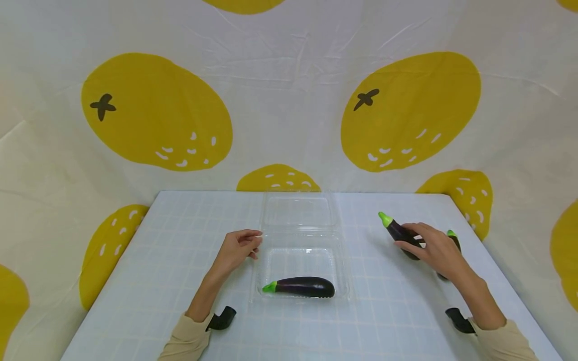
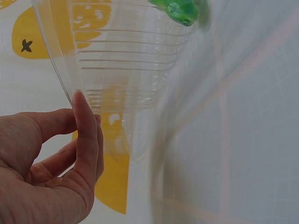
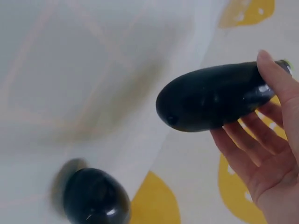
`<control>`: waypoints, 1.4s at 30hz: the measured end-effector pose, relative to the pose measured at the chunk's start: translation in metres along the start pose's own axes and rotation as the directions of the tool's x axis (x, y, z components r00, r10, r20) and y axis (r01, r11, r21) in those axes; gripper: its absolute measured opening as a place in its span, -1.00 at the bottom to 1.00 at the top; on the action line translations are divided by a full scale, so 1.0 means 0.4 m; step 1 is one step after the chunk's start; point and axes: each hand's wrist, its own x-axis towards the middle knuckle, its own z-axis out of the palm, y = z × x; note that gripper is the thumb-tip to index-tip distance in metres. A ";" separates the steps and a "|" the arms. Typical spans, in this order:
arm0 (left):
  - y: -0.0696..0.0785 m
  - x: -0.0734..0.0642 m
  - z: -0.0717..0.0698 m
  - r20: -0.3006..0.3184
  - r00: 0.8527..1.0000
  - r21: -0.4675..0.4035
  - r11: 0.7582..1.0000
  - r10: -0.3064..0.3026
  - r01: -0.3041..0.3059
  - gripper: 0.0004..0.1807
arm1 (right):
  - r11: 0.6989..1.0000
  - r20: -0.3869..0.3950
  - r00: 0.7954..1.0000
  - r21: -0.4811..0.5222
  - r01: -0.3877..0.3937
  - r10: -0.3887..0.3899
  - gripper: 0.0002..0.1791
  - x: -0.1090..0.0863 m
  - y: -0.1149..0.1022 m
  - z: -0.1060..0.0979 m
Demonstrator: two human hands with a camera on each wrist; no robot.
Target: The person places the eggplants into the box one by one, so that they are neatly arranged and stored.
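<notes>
A clear plastic clamshell box (image 1: 298,268) lies with its lid (image 1: 298,210) folded back on the table. Inside, along the near side, rests one eggplant (image 1: 307,287) with its green stem end to the left. My left hand (image 1: 239,248) pinches the box's left rim between thumb and fingers, as the left wrist view shows. To the right of the box, my right hand (image 1: 429,245) holds a second eggplant (image 3: 210,98) above the table, fingers beneath and thumb over it. A third eggplant (image 3: 96,198) lies on the table beyond, partly hidden behind the right hand in the head view.
The table (image 1: 149,281) has a pale checked cover. Behind and beside it hangs a white cloth (image 1: 289,100) printed with large yellow fruit. Dark wrist-worn pieces (image 1: 221,318) show at both sleeves.
</notes>
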 end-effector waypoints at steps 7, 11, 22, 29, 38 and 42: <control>-0.002 0.000 -0.002 -0.002 1.000 -0.013 1.000 -0.001 0.001 -0.66 | 0.994 0.011 0.999 0.093 -0.052 0.051 -0.41 0.011 -0.035 -0.004; 0.000 0.001 -0.002 -0.001 1.000 -0.013 1.000 0.003 -0.003 -0.66 | 0.987 0.019 0.998 0.144 -0.065 0.063 -0.43 0.020 -0.056 -0.007; -0.001 0.002 -0.005 0.009 1.000 -0.014 1.000 0.011 -0.011 -0.65 | 0.970 0.003 1.000 0.242 -0.026 0.026 -0.48 0.052 -0.120 -0.011; 0.000 0.002 -0.004 0.006 1.000 -0.005 1.000 0.006 -0.006 -0.67 | 0.957 0.008 1.000 0.290 -0.017 0.015 -0.50 0.066 -0.148 0.004; 0.004 0.001 -0.004 0.007 1.000 -0.007 1.000 0.009 -0.009 -0.66 | 0.942 0.031 0.999 0.336 -0.002 -0.009 -0.48 0.089 -0.199 0.011; 0.006 0.000 -0.005 0.007 1.000 -0.002 1.000 0.008 -0.008 -0.65 | 0.935 0.050 0.998 0.354 0.007 -0.026 -0.47 0.101 -0.227 0.015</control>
